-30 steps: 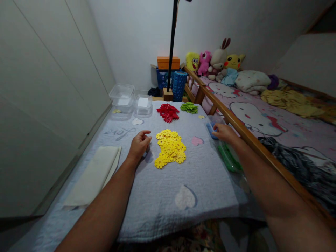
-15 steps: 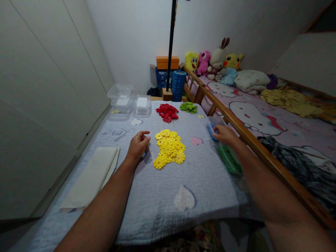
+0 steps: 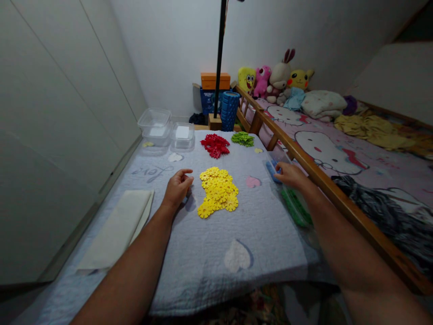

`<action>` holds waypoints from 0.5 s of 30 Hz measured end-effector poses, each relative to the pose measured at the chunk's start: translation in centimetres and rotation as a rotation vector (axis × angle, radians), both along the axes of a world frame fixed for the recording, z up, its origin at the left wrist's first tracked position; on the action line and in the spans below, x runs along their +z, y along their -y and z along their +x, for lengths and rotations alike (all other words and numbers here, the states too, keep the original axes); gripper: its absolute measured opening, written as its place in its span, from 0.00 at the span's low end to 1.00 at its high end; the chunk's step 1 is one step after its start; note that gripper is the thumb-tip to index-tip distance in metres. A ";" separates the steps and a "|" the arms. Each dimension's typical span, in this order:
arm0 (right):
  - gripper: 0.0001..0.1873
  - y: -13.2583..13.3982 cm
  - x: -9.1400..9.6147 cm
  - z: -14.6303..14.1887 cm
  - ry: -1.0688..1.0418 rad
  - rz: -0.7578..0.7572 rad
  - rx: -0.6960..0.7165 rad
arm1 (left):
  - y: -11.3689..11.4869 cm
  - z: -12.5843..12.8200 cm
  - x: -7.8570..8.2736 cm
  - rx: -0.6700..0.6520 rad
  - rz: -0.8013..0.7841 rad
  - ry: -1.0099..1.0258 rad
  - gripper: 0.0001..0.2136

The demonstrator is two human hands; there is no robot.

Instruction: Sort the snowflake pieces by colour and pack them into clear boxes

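Yellow flower-shaped plastic discs [image 3: 219,192] lie in a loose, overlapping pile at the middle of the cloth-covered table. Just left of them my left hand [image 3: 178,188] rests on the cloth, its fingers loosely bent, with a gap between thumb and forefinger and nothing held. On the right, my right hand [image 3: 291,175] is over a clear plastic box [image 3: 275,155] with blue pieces [image 3: 272,170] in it. Its fingertips are pinched together at the blue pieces; whether one is between them is hidden. A second clear box with green pieces [image 3: 296,207] sits under my right wrist.
Red pieces [image 3: 215,146] and light green pieces [image 3: 242,139] are piled farther back. Clear containers [image 3: 154,122] stand at the far left, near a smaller clear container [image 3: 183,135]. A folded cream cloth [image 3: 117,230] lies left. A wooden bed rail [image 3: 291,146] borders the right side.
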State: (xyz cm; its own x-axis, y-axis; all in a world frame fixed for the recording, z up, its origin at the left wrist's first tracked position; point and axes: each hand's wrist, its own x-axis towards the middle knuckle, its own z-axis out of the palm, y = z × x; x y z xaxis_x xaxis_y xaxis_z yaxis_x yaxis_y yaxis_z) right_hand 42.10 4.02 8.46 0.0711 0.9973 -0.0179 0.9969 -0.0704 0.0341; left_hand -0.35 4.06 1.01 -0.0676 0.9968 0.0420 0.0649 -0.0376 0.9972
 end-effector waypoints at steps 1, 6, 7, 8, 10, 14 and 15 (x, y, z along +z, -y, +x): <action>0.11 0.0 0.2 -0.2 0.015 -0.007 0.000 | 0.0 0.0 0.0 0.001 0.001 0.002 0.18; 0.14 0.0 1.3 -2.7 0.100 -0.011 0.011 | -0.1 -0.1 -0.1 -0.009 0.010 -0.004 0.18; 0.15 -0.1 1.6 -3.6 0.109 -0.001 0.025 | -0.1 -0.1 -0.1 -0.007 0.013 -0.005 0.18; 0.16 -0.2 1.9 -4.6 0.113 0.010 0.039 | -0.2 -0.1 -0.2 -0.006 0.015 -0.007 0.18; 0.18 -0.4 2.3 -6.8 0.090 0.018 0.062 | -0.2 -0.1 -0.2 -0.005 0.019 -0.008 0.18; 0.19 -0.8 1.9 -11.0 -0.029 0.020 0.126 | -0.1 -0.1 -0.2 -0.004 0.020 -0.015 0.18; 0.18 -0.9 1.4 -11.9 -0.068 0.034 0.131 | -0.1 -0.1 -0.2 -0.001 0.022 -0.018 0.18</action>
State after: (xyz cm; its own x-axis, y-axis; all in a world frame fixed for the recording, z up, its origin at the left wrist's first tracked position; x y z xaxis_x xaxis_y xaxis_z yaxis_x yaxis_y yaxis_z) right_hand 30.18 4.96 9.83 -0.0597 0.9981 0.0159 0.9976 0.0602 -0.0337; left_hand -0.46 4.16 0.83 -0.0658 0.9957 0.0651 0.0823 -0.0596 0.9948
